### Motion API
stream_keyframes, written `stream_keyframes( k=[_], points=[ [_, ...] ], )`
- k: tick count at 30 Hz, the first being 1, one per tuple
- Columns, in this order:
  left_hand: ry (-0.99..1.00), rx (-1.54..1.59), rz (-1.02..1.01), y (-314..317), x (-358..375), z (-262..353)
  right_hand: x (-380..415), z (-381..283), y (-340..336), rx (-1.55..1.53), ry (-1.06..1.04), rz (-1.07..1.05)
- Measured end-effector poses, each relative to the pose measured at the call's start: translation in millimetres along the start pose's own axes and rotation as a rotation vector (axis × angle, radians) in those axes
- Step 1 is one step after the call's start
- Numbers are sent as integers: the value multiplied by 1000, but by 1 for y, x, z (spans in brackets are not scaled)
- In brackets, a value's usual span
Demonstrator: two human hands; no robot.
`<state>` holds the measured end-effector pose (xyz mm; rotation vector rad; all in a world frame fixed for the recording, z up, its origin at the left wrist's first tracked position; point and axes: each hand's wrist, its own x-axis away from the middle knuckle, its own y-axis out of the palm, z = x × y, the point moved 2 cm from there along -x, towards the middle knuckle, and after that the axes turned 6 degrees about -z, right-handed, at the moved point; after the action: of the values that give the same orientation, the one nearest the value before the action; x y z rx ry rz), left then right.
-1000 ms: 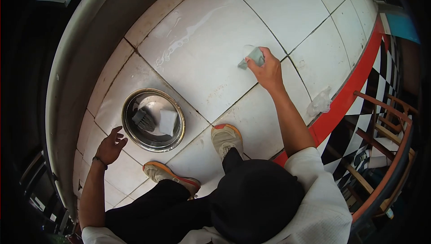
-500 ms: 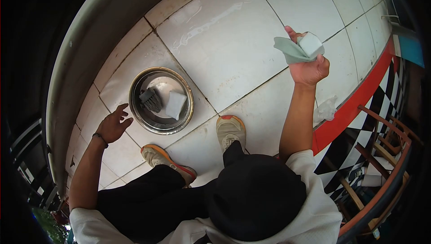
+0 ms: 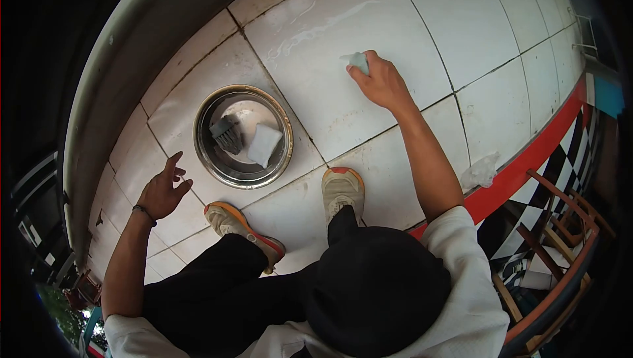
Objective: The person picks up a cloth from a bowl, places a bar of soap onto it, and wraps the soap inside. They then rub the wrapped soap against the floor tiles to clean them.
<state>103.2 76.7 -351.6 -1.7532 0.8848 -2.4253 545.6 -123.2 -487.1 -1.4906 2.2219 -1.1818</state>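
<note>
Open flr (image 3: 330, 111) R of basin (image 3: 286, 157), L-side obstacle

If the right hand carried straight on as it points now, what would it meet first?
Probably the wet streaks on the white tile, ahead of the pale green cloth in the right hand. Its height above the floor is unclear.

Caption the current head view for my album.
Right hand holding a green cloth over floor tiles, metal basin nearby.
</note>
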Motion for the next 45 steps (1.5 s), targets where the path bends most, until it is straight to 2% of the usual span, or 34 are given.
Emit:
stream_keyframes(
  k=[1, 5, 8, 12, 13, 16, 17, 18, 20, 22, 24, 26, 27, 28, 31, 35, 39, 41, 45],
  points=[
    [-8, 9, 0, 3, 4, -3, -10, -5, 3, 205, -44, 52],
    [-85, 67, 4, 14, 12, -27, -72, -14, -15, 421, 64, 85],
    [-132, 111, 6, 12, 13, -30, -109, -7, -12, 414, 51, 106],
    [-20, 179, 87, -14, 3, -26, -99, -35, 36, 463, -202, -83],
    [28, 126, 173, -30, 1, -18, -95, -44, 38, 499, -218, -199],
    [189, 26, 502, -100, -12, 12, -120, -23, 9, 421, -82, -10],
    [233, 66, 621, -124, -20, 23, -127, -20, -4, 413, 18, -8],
    [273, -72, 763, -149, -29, 30, -125, -19, 1, 409, 8, -10],
    [508, -349, 1008, -197, -52, 63, -111, -25, 21, 407, -51, -64],
    [862, -467, 1217, -240, -91, 97, -85, -55, 43, 444, -139, -227],
    [887, -711, 1318, -272, -120, 124, -90, -43, 39, 422, -136, -153],
    [689, -1090, 1178, -293, -130, 142, -108, -19, 10, 388, -13, -32],
    [587, -1269, 1091, -295, -136, 152, -113, -12, -4, 395, -19, 45],
    [536, -1167, 1217, -281, -141, 165, -112, -9, -4, 405, 29, 59],
    [739, -1461, 1335, -290, -155, 159, -111, -11, 3, 412, 64, 74],
    [765, -1510, 1230, -289, -156, 160, -107, -16, -1, 334, 168, -63],
    [977, -1299, 1343, -290, -170, 156, -109, -21, -11, 363, 201, -177],
    [996, -1218, 1305, -290, -172, 152, -111, -26, -14, 420, 222, -217],
    [1031, -1139, 1296, -289, -169, 152, -107, -22, -15, 344, 248, -195]
  ],
)
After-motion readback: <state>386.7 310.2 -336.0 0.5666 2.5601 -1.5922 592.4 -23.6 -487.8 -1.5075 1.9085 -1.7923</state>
